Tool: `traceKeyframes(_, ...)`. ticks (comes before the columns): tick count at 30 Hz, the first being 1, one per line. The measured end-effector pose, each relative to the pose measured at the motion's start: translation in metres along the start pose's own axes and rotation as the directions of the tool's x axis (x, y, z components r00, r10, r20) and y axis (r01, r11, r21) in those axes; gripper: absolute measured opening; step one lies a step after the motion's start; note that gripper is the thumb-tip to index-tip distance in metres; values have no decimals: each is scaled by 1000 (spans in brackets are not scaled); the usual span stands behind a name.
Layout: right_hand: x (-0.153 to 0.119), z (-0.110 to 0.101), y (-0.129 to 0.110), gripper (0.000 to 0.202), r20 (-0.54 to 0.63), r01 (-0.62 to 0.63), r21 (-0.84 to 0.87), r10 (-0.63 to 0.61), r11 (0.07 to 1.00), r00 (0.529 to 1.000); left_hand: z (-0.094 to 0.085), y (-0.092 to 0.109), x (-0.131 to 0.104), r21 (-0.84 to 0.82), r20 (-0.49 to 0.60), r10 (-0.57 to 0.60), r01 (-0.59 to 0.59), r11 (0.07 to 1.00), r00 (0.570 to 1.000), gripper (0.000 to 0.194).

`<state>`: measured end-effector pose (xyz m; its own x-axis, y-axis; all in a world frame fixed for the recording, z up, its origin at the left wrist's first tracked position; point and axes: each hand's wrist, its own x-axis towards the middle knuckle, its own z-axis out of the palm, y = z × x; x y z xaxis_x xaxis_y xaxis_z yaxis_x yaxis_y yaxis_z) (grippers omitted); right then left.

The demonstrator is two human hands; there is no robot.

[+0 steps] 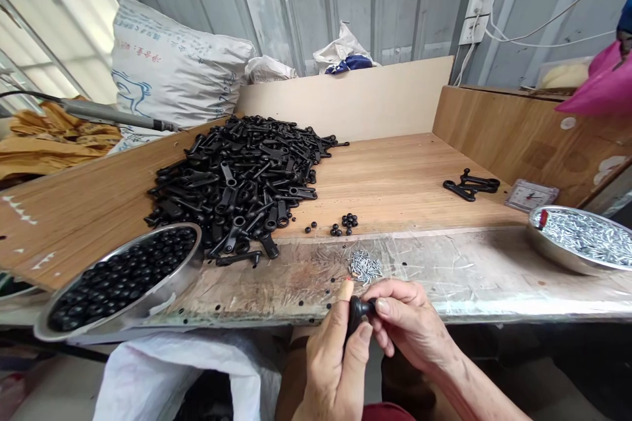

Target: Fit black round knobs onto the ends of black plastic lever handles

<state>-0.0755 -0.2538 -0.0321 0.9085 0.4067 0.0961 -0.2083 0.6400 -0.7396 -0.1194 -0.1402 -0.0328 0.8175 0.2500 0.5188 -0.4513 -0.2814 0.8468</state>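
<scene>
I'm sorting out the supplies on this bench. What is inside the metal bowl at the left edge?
The metal bowl is filled with small round black balls, heaped near the rim. Its bottom is covered by them, so anything underneath cannot be seen.

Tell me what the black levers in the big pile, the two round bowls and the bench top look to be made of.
Black levers: probably moulded plastic, uniform black with a soft sheen. Left bowl and right bowl: metal, likely steel or aluminium, judging by their bright silvery rims. Bench top: wood or plywood with visible grain; its front strip looks covered in worn clear tape.
</scene>
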Motion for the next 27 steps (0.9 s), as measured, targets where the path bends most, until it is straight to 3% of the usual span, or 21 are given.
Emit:
traceKeyframes(2, -3, 0, 0, 17, -22, -9, 2, 9, 1000, 1000, 0, -6, -2, 65, 29, 121, -123, 990, 992, 38)
traceKeyframes(5, -6, 2, 0, 18, -61, -11, 13, 12, 1000, 998, -3, -13, -3, 182, 146, 293, -317, 931, 945, 47)
traceKeyframes(8, -9, 3, 0, 20, -118, -15, -8, 14, 1000, 993, -7, -15, 0, 296, 262, 357, -427, 855, 897, 58)
traceKeyframes(12, -11, 1, -1, 21, -171, -46, -30, 40, 999, 984, -9, -13, 3, 289, 290, 347, -428, 856, 892, 59)
traceKeyframes(19, -14, -3, -3, 18, -90, -104, 76, 110, 992, 990, -8, -7, 5, 170, 335, 348, -419, 892, 876, 56)
traceKeyframes(27, -20, -12, -10, 23, -107, -277, 78, 284, 958, 953, -14, -9, 13, 139, 449, 469, -578, 804, 761, 42)
